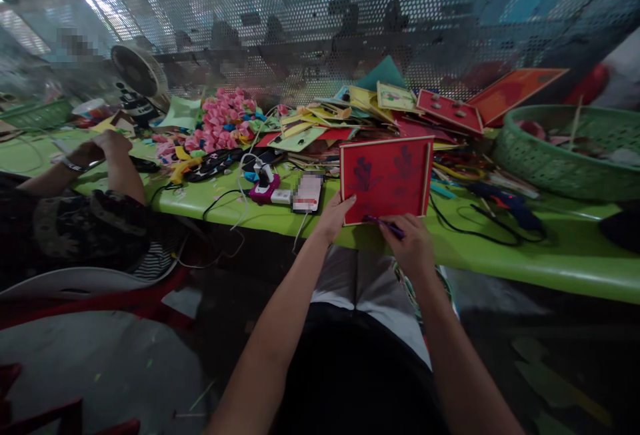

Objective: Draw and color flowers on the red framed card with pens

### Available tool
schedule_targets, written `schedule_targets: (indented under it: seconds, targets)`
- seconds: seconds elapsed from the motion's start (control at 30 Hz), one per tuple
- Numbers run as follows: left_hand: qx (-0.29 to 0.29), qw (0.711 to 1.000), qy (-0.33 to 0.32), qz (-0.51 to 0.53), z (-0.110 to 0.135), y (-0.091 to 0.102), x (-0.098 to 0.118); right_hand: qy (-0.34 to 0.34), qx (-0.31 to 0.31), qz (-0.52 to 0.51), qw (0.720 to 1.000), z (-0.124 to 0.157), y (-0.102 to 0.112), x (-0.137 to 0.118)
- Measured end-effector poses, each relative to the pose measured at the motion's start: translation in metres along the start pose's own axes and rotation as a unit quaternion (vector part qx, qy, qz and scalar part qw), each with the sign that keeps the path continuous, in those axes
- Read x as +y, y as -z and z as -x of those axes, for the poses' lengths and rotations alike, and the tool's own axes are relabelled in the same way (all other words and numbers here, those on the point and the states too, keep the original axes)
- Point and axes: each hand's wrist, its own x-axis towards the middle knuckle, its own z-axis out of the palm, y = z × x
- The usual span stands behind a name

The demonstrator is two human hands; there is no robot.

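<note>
A red card with a pale border and dark figures on it stands tilted at the front edge of the green table. My left hand grips its lower left corner. My right hand is closed around a purple pen whose tip rests on the card's bottom edge.
A green basket stands at the right. A black glue gun with its cable lies beside the card. Piled coloured cards, pink paper flowers, a power strip and a fan fill the back. Another person's hands work at the left.
</note>
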Motion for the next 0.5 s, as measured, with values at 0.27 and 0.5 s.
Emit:
schedule_targets:
  seconds: [0.27,0.5]
  targets:
    - [-0.001,1.0,-0.006,-0.005,0.0,0.0013,-0.0006,0.006,-0.003,-0.011,1.0,-0.0007,-0.0005,-0.0016]
    - [-0.012,1.0,-0.003,-0.021,-0.0002,0.0028,-0.0006,-0.001,0.013,-0.022,1.0,-0.0047,-0.0016,-0.0068]
